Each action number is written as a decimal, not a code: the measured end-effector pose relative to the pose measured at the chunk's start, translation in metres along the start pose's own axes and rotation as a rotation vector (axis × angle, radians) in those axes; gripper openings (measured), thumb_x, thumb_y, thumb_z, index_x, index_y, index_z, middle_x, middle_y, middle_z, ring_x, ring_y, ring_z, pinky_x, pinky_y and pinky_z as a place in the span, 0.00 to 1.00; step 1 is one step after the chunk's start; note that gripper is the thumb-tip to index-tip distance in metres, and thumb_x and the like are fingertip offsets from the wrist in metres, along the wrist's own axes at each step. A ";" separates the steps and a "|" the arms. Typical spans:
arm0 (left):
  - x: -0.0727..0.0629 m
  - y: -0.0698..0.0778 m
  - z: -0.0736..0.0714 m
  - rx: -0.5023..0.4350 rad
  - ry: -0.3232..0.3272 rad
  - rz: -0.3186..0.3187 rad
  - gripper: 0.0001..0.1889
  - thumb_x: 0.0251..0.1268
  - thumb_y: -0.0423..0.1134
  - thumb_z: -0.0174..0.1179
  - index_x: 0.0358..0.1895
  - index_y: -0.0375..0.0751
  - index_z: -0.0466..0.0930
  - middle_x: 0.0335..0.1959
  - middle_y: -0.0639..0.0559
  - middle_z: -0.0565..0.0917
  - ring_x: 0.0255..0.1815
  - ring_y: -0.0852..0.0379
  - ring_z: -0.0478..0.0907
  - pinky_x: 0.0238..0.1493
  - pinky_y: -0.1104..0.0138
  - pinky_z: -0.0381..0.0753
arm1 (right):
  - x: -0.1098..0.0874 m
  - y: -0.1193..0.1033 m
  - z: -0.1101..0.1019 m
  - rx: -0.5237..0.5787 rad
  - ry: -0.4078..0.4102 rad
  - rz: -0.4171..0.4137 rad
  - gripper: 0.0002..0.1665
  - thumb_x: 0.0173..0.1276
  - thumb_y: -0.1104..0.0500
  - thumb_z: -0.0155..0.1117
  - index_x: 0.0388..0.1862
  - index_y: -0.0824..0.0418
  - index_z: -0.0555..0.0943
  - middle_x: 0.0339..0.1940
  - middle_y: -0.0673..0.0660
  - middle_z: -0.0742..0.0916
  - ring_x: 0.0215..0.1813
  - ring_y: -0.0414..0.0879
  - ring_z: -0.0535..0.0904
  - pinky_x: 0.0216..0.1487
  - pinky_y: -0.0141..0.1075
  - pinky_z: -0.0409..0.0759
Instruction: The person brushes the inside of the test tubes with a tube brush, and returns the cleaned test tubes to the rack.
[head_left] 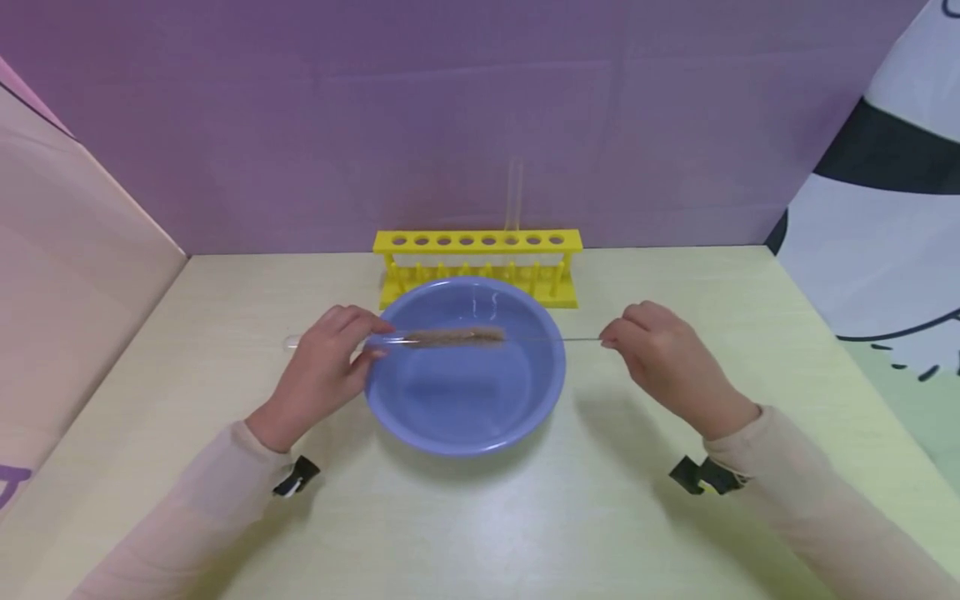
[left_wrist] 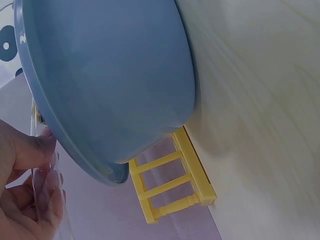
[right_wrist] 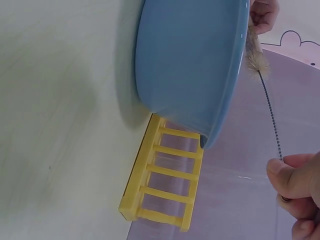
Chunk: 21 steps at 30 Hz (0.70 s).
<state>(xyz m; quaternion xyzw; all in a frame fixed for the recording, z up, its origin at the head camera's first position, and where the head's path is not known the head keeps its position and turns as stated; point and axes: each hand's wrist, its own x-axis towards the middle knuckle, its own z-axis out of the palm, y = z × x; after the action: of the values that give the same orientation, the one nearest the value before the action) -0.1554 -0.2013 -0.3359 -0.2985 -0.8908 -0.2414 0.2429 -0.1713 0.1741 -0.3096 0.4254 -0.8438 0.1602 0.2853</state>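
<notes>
Over the blue basin (head_left: 465, 421), my left hand (head_left: 324, 367) grips a clear glass test tube (head_left: 386, 340) that lies level, its rounded end out to the left. My right hand (head_left: 667, 367) pinches the thin twisted-wire handle (right_wrist: 271, 117) of a test tube brush (head_left: 453, 337). The brown bristles sit mostly within the tube, and a pale tuft (right_wrist: 258, 64) shows at its mouth in the right wrist view. In the left wrist view, fingers (left_wrist: 47, 195) show through the clear glass.
Behind the basin stands a yellow test tube rack (head_left: 480, 240) with a row of holes. One upright clear tube (head_left: 513, 196) is in it. A purple backdrop (head_left: 450, 125) rises at the table's (head_left: 480, 533) far edge, with printed panels at both sides.
</notes>
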 end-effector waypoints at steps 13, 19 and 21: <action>0.002 0.002 0.000 0.000 -0.038 0.005 0.14 0.48 0.25 0.69 0.40 0.35 0.80 0.36 0.46 0.82 0.37 0.51 0.74 0.33 0.62 0.77 | -0.001 -0.003 0.009 -0.037 0.065 -0.068 0.17 0.40 0.85 0.66 0.25 0.69 0.80 0.23 0.59 0.79 0.27 0.52 0.73 0.29 0.39 0.73; 0.002 0.004 0.001 -0.001 -0.056 -0.006 0.14 0.48 0.24 0.69 0.41 0.35 0.81 0.36 0.46 0.82 0.37 0.52 0.74 0.32 0.63 0.77 | 0.001 -0.002 0.014 -0.084 0.120 -0.129 0.15 0.42 0.86 0.58 0.26 0.71 0.79 0.21 0.60 0.77 0.25 0.54 0.70 0.26 0.41 0.69; 0.002 0.004 0.001 -0.001 -0.060 -0.007 0.14 0.48 0.24 0.69 0.41 0.36 0.81 0.36 0.46 0.82 0.37 0.52 0.74 0.32 0.63 0.76 | 0.000 -0.002 0.016 -0.101 0.143 -0.156 0.13 0.45 0.84 0.56 0.27 0.72 0.79 0.21 0.60 0.76 0.24 0.54 0.69 0.25 0.41 0.68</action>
<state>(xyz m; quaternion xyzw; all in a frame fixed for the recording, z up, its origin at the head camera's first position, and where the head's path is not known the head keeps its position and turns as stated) -0.1549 -0.1972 -0.3342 -0.3026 -0.8987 -0.2335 0.2150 -0.1755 0.1645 -0.3222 0.4622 -0.7927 0.1249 0.3773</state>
